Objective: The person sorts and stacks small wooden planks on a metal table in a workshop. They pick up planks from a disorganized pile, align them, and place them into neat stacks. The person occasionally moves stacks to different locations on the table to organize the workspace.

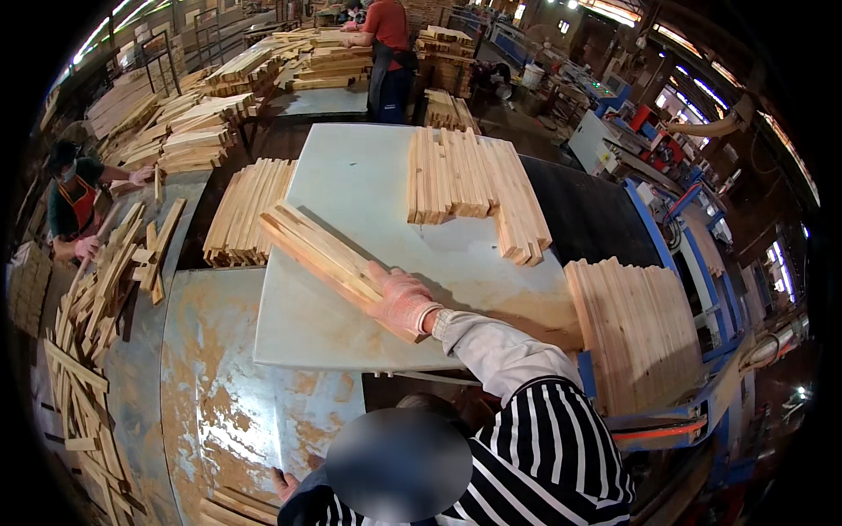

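In a pink-and-white work glove, my right hand [402, 300] grips the near end of a small bundle of long wooden strips [317, 256]. The bundle lies slantwise over the left part of a pale grey tabletop [368, 180], its far end at the table's left edge. My left hand [285, 483] shows only as a few fingers at the lower edge, beside some wooden strips [235, 507] on the lower table. The rest of that hand is hidden, so its grip cannot be made out.
Rows of strips [456, 175] stand at the tabletop's far right. More stacks lie left [248, 210] and right [633, 329] of it. A blue machine frame [653, 230] is on the right. One co-worker [74, 197] handles strips at far left; another person [388, 53] stands behind the table.
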Demonstrator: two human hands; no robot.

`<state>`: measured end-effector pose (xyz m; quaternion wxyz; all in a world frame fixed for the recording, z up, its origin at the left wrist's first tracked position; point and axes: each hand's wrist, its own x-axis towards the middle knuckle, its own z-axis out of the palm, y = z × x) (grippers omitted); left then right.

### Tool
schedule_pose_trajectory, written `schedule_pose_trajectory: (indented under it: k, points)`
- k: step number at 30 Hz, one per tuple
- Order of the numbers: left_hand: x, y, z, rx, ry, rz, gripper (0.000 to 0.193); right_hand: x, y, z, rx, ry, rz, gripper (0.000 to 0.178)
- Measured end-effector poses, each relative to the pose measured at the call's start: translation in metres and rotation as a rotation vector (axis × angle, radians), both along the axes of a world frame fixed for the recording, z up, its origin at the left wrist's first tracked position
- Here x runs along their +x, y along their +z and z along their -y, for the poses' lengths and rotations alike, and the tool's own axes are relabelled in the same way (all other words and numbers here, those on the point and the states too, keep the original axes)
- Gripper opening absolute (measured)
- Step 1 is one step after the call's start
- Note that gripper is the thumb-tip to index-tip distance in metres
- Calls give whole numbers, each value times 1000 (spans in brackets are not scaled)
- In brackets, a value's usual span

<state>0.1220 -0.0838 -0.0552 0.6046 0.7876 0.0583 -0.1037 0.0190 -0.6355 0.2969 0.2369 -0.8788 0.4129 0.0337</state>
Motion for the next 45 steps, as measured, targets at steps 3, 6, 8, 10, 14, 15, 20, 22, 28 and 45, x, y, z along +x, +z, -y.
schedule_pose_trajectory:
  k: [3, 6, 8, 10, 14, 15, 20, 22, 28, 45]
  points:
    - [15, 7, 3, 24, 26, -35, 55, 5, 6, 4, 67, -7, 43, 100]
    - [20, 16, 21, 73, 41, -2, 54, 24, 5, 12, 165, -29, 127, 103]
    - [19, 27, 37, 88, 41, 45, 53, 37, -12, 22, 260, -73, 242, 104]
    - [10, 39, 48, 79, 45, 86, 53, 54, -8, 22, 330, -116, 299, 105]
    - [2, 45, 59, 126, 57, 85, 49, 87, 7, 18, 394, -97, 390, 104]
    - [-3, 45, 62, 63, 98, 81, 48, 94, 7, 18, 414, -96, 420, 103]
    - [-17, 48, 66, 74, 129, 47, 47, 121, 13, 4, 494, -107, 524, 100]
    - [-22, 48, 68, 51, 134, 48, 48, 122, 11, -1, 466, -68, 560, 99]
    - [-21, 57, 54, 111, 120, 42, 48, 113, 22, -21, 308, 19, 415, 97]
    - [-18, 45, 54, 66, 42, 138, 47, 123, 44, 16, 348, -69, 595, 91]
